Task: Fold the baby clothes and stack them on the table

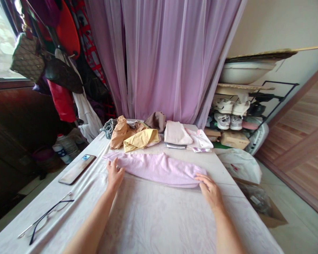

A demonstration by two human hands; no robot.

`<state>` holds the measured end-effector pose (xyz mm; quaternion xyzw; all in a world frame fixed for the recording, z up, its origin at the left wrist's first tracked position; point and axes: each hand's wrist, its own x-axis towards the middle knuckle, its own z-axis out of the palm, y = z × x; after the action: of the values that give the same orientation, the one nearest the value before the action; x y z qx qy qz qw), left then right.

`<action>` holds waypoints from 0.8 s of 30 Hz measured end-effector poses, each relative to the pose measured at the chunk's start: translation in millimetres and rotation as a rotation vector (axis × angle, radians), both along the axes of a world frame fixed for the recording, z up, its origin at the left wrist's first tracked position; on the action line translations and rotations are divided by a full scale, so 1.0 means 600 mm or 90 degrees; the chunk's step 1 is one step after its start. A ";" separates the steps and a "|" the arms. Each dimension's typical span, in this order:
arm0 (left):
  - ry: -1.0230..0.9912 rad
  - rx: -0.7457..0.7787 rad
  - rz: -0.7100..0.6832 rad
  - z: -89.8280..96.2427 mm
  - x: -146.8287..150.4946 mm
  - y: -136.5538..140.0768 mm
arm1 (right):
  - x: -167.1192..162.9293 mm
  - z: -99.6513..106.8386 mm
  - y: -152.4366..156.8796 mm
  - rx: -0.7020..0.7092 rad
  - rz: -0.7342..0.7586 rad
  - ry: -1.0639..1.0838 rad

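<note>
A lilac ribbed garment point(159, 170), folded into a long strip, lies across the white-covered table; its exact kind is hard to make out. My left hand point(115, 173) grips its near edge by the left end, fingertips and thumb on the cloth. At the opposite end, my right hand point(208, 187) pinches the right edge. Beyond the strip, a loose heap holds a yellow cloth point(140, 139) and a tan garment point(119, 133). To the right of that heap sit a stack of folded clothes point(177, 133) and a white folded garment with prints point(200, 140).
On the table's left side are a phone point(77, 169) and a pair of glasses point(45, 216). A purple curtain point(161, 60) hangs behind. Right of the table stand a shoe rack with sneakers point(224, 120) and a plastic bag point(240, 164). Bags and clothes hang at left.
</note>
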<state>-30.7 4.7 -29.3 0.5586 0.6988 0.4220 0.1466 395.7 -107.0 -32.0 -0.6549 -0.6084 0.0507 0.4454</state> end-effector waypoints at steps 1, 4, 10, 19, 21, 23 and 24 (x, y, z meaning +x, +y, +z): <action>0.021 -0.008 -0.008 0.003 0.000 -0.002 | 0.002 0.007 -0.002 -0.023 0.002 0.018; 0.130 -0.019 -0.044 0.020 0.002 -0.011 | 0.002 0.031 -0.005 -0.098 -0.011 0.017; 0.336 -0.121 -0.081 0.071 -0.025 -0.019 | -0.005 0.087 0.009 -0.308 -0.156 -0.091; 0.287 -0.305 -0.310 0.151 -0.060 0.040 | 0.016 0.149 0.078 -0.349 -0.170 -0.164; 0.269 -0.304 -0.326 0.160 -0.060 0.055 | 0.021 0.155 0.094 -0.342 -0.176 -0.167; 0.251 -0.318 -0.334 0.164 -0.060 0.071 | 0.025 0.159 0.107 -0.343 -0.183 -0.166; 0.243 -0.316 -0.330 0.166 -0.060 0.081 | 0.026 0.161 0.113 -0.346 -0.184 -0.166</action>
<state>-66.9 53.1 70.0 0.7323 0.6299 0.0787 0.2463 411.3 -39.4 64.3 -0.8301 -0.5253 0.0633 0.1756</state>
